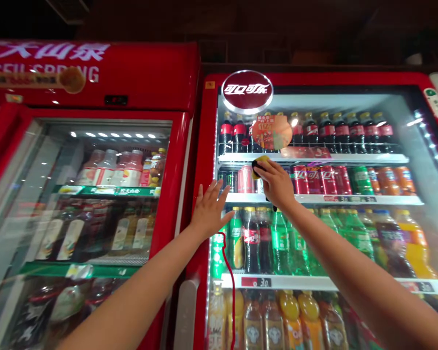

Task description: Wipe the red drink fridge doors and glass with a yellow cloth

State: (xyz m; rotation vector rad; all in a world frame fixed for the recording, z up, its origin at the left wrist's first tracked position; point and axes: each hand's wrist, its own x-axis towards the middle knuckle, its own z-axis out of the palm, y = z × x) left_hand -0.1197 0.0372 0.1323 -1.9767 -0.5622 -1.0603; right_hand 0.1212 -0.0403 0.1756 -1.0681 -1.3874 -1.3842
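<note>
My right hand (275, 184) presses a yellow sponge (260, 162) against the glass door (394, 146) of a red cola fridge, level with the shelf of cans. My left hand (209, 206) lies flat with fingers spread on the red left edge of the same door. Behind the glass stand rows of cola bottles (336, 127), red cans (314, 180) and green soda bottles (281, 240). A thin red cord (230, 272) hangs down below my left hand.
A second red fridge (95, 194) with juice and milk-tea bottles stands to the left, its glass door (18, 204) swung ajar. A round white-on-red logo sign (247, 91) sits above the cola door. A grey door handle (184, 311) is low between the fridges.
</note>
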